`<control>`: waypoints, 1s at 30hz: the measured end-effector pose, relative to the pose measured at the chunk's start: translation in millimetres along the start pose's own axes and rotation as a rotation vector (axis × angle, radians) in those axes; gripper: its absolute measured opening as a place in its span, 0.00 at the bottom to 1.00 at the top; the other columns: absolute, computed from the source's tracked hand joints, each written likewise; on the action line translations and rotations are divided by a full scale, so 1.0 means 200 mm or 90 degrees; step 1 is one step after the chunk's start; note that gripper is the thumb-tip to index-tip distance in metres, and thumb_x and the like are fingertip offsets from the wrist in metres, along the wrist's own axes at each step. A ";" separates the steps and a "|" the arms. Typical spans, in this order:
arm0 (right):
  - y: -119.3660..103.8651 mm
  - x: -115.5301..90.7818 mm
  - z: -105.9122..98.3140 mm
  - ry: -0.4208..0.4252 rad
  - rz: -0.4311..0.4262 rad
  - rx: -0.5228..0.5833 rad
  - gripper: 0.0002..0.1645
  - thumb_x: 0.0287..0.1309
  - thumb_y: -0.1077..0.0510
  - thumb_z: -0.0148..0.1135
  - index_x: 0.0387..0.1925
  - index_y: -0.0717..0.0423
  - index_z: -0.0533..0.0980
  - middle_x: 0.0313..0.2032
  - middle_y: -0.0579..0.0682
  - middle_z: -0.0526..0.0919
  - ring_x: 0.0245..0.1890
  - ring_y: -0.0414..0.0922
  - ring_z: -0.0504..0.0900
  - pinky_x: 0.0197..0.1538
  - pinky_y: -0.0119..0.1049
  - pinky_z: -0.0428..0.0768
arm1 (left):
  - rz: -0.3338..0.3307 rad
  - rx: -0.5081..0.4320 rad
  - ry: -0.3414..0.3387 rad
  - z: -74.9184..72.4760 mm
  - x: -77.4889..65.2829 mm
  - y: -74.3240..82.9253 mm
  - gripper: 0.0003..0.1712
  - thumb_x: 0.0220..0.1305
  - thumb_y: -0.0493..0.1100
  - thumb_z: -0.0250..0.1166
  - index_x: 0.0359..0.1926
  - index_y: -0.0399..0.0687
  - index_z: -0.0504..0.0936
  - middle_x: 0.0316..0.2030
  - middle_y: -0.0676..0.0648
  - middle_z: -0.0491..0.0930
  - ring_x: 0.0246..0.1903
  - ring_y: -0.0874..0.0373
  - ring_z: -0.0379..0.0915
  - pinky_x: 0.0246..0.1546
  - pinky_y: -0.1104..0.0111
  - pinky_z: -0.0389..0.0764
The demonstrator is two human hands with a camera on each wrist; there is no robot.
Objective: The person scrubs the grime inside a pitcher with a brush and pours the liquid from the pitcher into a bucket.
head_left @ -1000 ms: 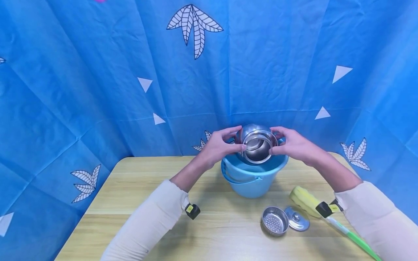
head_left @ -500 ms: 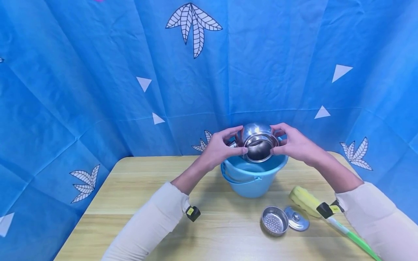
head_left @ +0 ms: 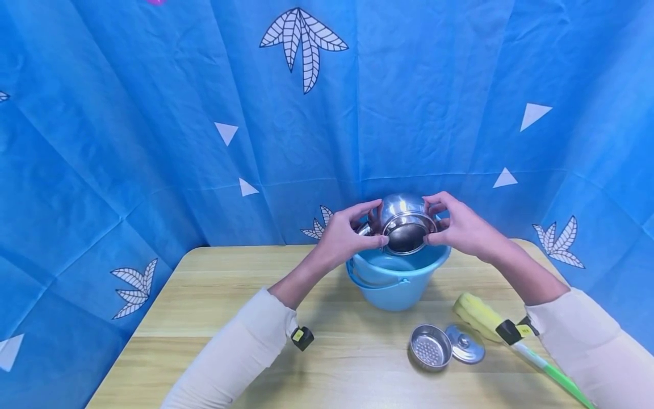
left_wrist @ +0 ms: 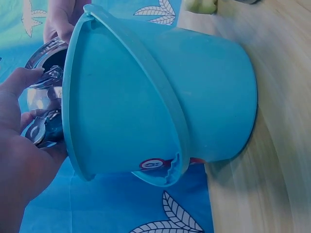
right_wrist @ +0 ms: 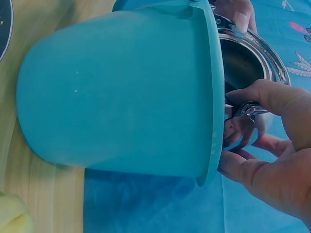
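A shiny stainless-steel teapot point(head_left: 402, 205) is tilted over the mouth of a light-blue bucket point(head_left: 395, 289), its round opening facing down and towards me. My left hand point(head_left: 341, 234) grips the pot's left side, thumb at the rim and fingers behind. On the opposite side my right hand point(head_left: 464, 232) holds it the same way. In the left wrist view, a metal part like a spout point(left_wrist: 43, 128) lies by the left fingers. The bucket wall point(right_wrist: 121, 92) hides part of the pot in both wrist views. No liquid is visible.
Front right of the bucket, a perforated metal strainer cup point(head_left: 430, 347) stands beside a knobbed metal lid point(head_left: 465, 343). A yellow sponge brush point(head_left: 476, 315) with a green handle lies further right. Behind the wooden table point(head_left: 230, 307) hangs a blue curtain point(head_left: 409, 113).
The teapot has tipped further forward, so its opening points lower and less of its inside shows. Both hands keep their hold with small shifts; the bucket stays put.
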State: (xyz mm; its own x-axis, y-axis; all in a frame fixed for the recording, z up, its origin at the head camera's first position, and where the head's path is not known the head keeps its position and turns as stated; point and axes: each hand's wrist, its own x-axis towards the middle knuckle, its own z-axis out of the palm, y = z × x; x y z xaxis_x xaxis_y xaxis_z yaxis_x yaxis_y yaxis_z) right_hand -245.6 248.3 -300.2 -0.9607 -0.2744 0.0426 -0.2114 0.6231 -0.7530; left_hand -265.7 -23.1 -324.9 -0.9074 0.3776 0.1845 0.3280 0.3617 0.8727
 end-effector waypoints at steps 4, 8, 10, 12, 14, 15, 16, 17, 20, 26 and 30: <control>-0.01 0.00 0.00 0.004 -0.003 -0.002 0.50 0.57 0.66 0.72 0.76 0.60 0.57 0.68 0.68 0.67 0.67 0.77 0.70 0.62 0.68 0.79 | 0.011 0.009 0.004 0.00 -0.01 0.00 0.40 0.56 0.52 0.80 0.69 0.75 0.76 0.71 0.54 0.74 0.66 0.49 0.75 0.61 0.51 0.85; -0.01 -0.01 0.01 0.013 -0.004 -0.008 0.50 0.56 0.67 0.71 0.76 0.58 0.57 0.69 0.69 0.67 0.67 0.77 0.70 0.62 0.68 0.79 | 0.018 0.014 0.008 0.00 -0.02 0.00 0.40 0.56 0.50 0.80 0.69 0.74 0.76 0.71 0.52 0.74 0.62 0.49 0.78 0.57 0.53 0.88; -0.01 -0.01 0.01 0.017 -0.008 -0.009 0.49 0.56 0.68 0.71 0.75 0.58 0.57 0.69 0.69 0.67 0.67 0.77 0.70 0.62 0.68 0.80 | 0.021 0.018 0.010 0.00 -0.02 0.00 0.40 0.56 0.51 0.80 0.69 0.75 0.76 0.72 0.51 0.74 0.62 0.49 0.78 0.57 0.54 0.88; -0.01 -0.01 0.02 0.022 -0.015 -0.012 0.49 0.56 0.69 0.71 0.75 0.59 0.57 0.69 0.70 0.67 0.67 0.77 0.71 0.62 0.68 0.80 | 0.025 0.021 0.010 0.01 -0.02 -0.01 0.40 0.56 0.51 0.80 0.70 0.75 0.76 0.72 0.52 0.74 0.64 0.47 0.78 0.58 0.54 0.87; -0.01 -0.01 0.02 0.027 -0.021 -0.016 0.49 0.56 0.69 0.71 0.75 0.59 0.58 0.68 0.70 0.67 0.67 0.76 0.71 0.61 0.67 0.80 | 0.030 0.023 0.011 0.00 -0.02 -0.01 0.40 0.56 0.51 0.80 0.70 0.74 0.76 0.73 0.53 0.73 0.66 0.47 0.76 0.59 0.54 0.87; -0.01 -0.01 0.02 0.029 -0.025 -0.018 0.48 0.56 0.69 0.71 0.74 0.60 0.58 0.68 0.70 0.68 0.66 0.76 0.72 0.61 0.67 0.81 | 0.034 0.025 0.011 0.00 -0.02 -0.01 0.41 0.56 0.51 0.80 0.70 0.73 0.76 0.73 0.54 0.73 0.67 0.47 0.76 0.59 0.54 0.87; 0.00 -0.01 0.02 0.032 -0.029 -0.020 0.48 0.56 0.70 0.72 0.74 0.60 0.58 0.68 0.70 0.68 0.66 0.76 0.72 0.61 0.66 0.81 | 0.038 0.026 0.012 0.00 -0.02 -0.01 0.41 0.56 0.51 0.80 0.70 0.73 0.76 0.73 0.55 0.73 0.68 0.47 0.75 0.60 0.54 0.86; 0.00 -0.01 0.02 0.035 -0.032 -0.022 0.48 0.56 0.70 0.72 0.74 0.60 0.58 0.68 0.70 0.68 0.66 0.76 0.73 0.61 0.66 0.81 | 0.041 0.029 0.013 0.01 -0.02 -0.01 0.41 0.56 0.51 0.80 0.70 0.72 0.76 0.73 0.56 0.73 0.70 0.47 0.74 0.61 0.54 0.86; 0.00 -0.01 0.03 0.042 -0.039 -0.028 0.48 0.56 0.70 0.72 0.74 0.62 0.58 0.67 0.70 0.69 0.65 0.76 0.74 0.60 0.65 0.82 | 0.052 0.039 0.016 0.01 -0.02 -0.01 0.41 0.56 0.50 0.80 0.71 0.71 0.76 0.74 0.57 0.72 0.73 0.48 0.69 0.65 0.53 0.83; 0.00 -0.02 0.04 0.055 -0.050 -0.046 0.47 0.55 0.72 0.71 0.72 0.63 0.59 0.66 0.70 0.69 0.65 0.76 0.74 0.60 0.63 0.82 | 0.072 0.057 0.018 0.01 -0.03 0.00 0.42 0.56 0.47 0.80 0.71 0.69 0.75 0.75 0.53 0.70 0.76 0.47 0.64 0.69 0.52 0.79; 0.00 -0.02 0.05 0.064 -0.057 -0.062 0.45 0.54 0.72 0.72 0.70 0.64 0.60 0.64 0.69 0.70 0.64 0.76 0.75 0.59 0.62 0.82 | 0.090 0.070 0.017 0.01 -0.03 0.00 0.42 0.57 0.46 0.79 0.72 0.67 0.75 0.75 0.51 0.69 0.76 0.44 0.65 0.68 0.52 0.79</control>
State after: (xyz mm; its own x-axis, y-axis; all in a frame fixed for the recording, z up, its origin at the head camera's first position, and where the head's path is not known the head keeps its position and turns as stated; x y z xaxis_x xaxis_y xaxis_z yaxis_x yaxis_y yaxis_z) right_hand -240.6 241.8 -306.9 -0.9495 -0.2602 0.1752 -0.3081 0.6688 -0.6766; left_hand -260.0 -22.4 -326.8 -0.8566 0.4087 0.3149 0.4780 0.3988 0.7826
